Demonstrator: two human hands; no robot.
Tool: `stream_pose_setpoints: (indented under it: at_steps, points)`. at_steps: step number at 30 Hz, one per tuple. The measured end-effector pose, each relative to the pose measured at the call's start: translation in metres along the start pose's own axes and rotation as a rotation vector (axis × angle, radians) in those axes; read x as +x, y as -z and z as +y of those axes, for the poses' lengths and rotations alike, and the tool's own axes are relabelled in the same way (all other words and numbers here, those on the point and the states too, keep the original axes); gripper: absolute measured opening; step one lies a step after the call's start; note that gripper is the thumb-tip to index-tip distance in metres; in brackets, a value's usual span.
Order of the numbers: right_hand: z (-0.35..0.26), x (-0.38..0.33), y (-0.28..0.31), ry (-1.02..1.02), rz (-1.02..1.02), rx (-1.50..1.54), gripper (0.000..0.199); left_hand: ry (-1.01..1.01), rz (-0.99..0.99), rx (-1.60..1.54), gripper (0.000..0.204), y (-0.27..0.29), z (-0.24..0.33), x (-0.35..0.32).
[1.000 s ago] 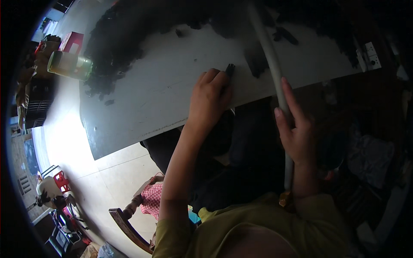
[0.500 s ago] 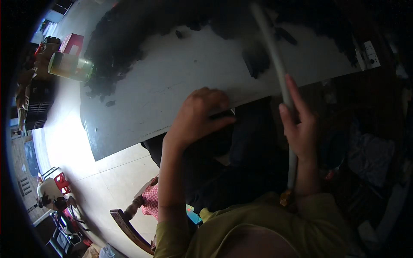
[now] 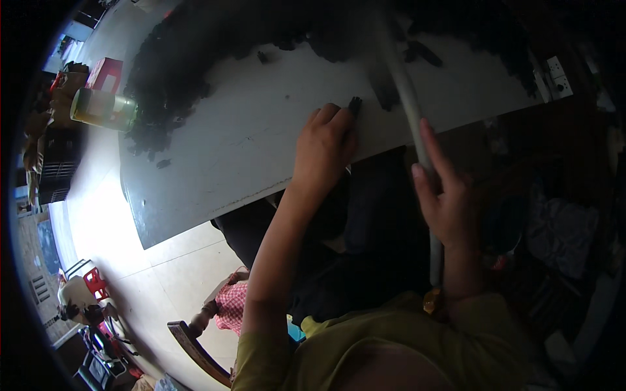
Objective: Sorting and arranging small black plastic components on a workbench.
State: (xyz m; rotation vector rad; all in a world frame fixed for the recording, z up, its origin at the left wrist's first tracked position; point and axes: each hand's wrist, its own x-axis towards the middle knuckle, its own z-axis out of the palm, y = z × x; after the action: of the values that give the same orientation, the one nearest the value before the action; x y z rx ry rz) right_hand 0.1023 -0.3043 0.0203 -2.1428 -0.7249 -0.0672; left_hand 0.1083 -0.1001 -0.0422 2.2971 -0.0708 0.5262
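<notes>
My left hand (image 3: pixel 325 146) rests on the pale grey table (image 3: pixel 248 150) near its front edge, fingers curled, with a small dark piece (image 3: pixel 355 104) at its fingertips. My right hand (image 3: pixel 447 195) holds a long pale grey pipe (image 3: pixel 407 98) that runs from my lap up across the table, fingers stretched along it. A wide heap of dark material (image 3: pixel 215 45) covers the far half of the table.
A clear plastic bottle (image 3: pixel 103 109) and a red box (image 3: pixel 104 73) sit at the table's left end. A white wall socket (image 3: pixel 559 77) is at the right. Below the table lie a tiled floor (image 3: pixel 163 274), a wooden chair (image 3: pixel 195 345) and red stools (image 3: pixel 96 283).
My left hand drew back toward the table's edge, then moved forward again to the small dark piece. My right hand stays on the pipe.
</notes>
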Motion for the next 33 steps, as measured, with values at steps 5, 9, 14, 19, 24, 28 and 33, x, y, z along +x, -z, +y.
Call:
stream_pose_setpoints:
  at_steps: [5, 9, 14, 19, 24, 28, 33]
  points:
    - [0.016, 0.002, -0.025, -0.139, -0.248, -0.057, 0.058, -0.029, 0.001, -0.013, 0.011, 0.003, 0.000, 0.001]
    - [0.014, 0.002, -0.016, -0.193, -0.171, 0.051, 0.062, 0.022, -0.084, 0.008, 0.014, 0.025, 0.002, -0.011]
    - [0.013, -0.002, 0.012, -0.166, -0.008, 0.083, 0.054, -0.037, -0.441, -0.130, 0.029, 0.053, 0.010, -0.014]
    - [0.010, 0.003, 0.005, -0.238, 0.026, 0.132, 0.053, -0.181, -0.121, 0.048, 0.051, -0.012, 0.018, 0.030]
    - [0.007, 0.000, 0.010, -0.255, 0.005, 0.102, 0.054, -0.230, -0.213, 0.224, 0.047, -0.027, 0.012, 0.031]
    - [0.009, -0.006, 0.008, -0.298, -0.123, 0.054, 0.055, -0.205, -0.285, 0.171, 0.048, 0.011, -0.005, -0.010]
    - [0.017, -0.010, -0.016, -0.055, -0.167, 0.068, 0.058, -0.179, -0.139, 0.245, 0.045, 0.035, 0.005, -0.029]
